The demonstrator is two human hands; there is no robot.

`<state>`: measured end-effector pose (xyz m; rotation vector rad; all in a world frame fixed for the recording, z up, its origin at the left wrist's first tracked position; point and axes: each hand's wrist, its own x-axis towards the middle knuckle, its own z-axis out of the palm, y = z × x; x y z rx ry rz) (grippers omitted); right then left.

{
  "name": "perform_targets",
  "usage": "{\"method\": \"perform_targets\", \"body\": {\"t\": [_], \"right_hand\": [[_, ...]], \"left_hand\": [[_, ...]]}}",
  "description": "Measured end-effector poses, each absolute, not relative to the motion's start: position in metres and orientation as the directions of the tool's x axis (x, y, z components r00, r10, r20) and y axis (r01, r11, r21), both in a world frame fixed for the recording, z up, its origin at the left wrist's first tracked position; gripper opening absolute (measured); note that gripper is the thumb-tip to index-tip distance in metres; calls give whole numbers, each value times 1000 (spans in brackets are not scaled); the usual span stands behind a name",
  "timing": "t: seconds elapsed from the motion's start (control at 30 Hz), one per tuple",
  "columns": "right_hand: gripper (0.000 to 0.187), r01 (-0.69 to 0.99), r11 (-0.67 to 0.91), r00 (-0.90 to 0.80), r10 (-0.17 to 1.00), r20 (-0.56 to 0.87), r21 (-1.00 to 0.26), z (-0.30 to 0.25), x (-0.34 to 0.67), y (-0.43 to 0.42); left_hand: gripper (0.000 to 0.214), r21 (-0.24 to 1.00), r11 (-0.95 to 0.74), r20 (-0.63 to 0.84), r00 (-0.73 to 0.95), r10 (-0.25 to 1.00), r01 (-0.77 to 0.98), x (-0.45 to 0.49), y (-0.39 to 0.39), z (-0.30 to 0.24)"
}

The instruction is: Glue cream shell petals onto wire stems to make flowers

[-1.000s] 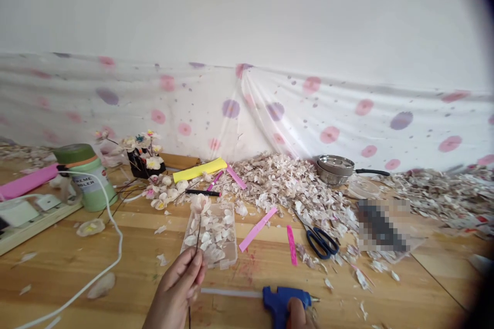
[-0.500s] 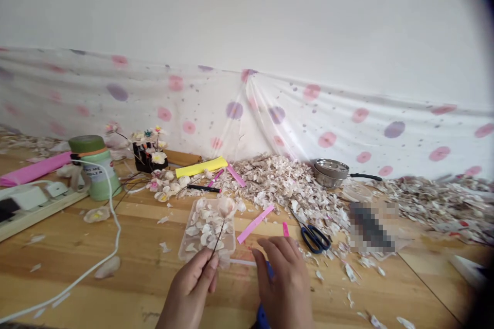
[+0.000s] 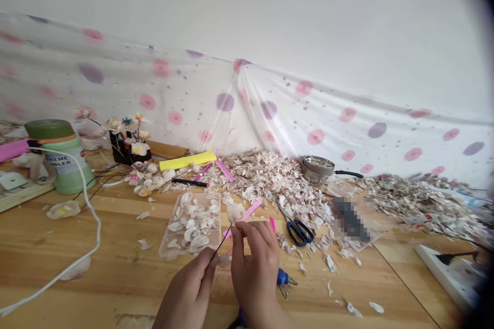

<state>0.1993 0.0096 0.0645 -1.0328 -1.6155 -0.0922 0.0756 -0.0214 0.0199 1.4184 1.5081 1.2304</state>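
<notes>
Right hand (image 3: pixel 254 264) had left the glue gun (image 3: pixel 283 277) and closed its fingertips at the petal flower's base; both hands now served the petal flower (image 3: pixel 234 211). Left hand (image 3: pixel 188 288) pinched the dark wire stem (image 3: pixel 223 242). Bloom looked pale, cupped, tilted rightward, above the bench's (image 3: pixel 116 277) near half.

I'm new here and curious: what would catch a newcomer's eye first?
Probably the big heap of pale flakes along the back of the wooden table, below the spotted sheet. Lower down, the left hand holds a pale flower by its dark stem, the right hand near its base. Left of the heap, a yellow strip stands out.
</notes>
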Motion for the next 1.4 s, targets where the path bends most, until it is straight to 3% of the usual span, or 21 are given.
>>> {"method": "perform_targets", "body": {"t": [0.17,0.3,0.53,0.73,1.1,1.4], "right_hand": [[17,621,616,61,578,814,-484,63,196,12],[18,549,584,119,654,747,-598,57,191,15],[29,208,431,273,836,476,-878,48,184,19],[37,-41,330,285,908,306,-943,45,182,24],[31,166,371,328,853,406,-914,36,184,24],[40,81,347,213,910,356,-935,33,185,24]], "left_hand": [[14,944,-64,107,-118,987,325,76,-21,17],[14,948,-58,106,-138,985,312,76,-19,15],[15,939,-69,109,-102,989,338,77,-18,19],[18,922,-83,130,-102,986,378,81,-19,19],[25,846,-149,172,3,985,511,80,-22,11],[18,872,-240,262,7,965,428,77,-20,1]]}}
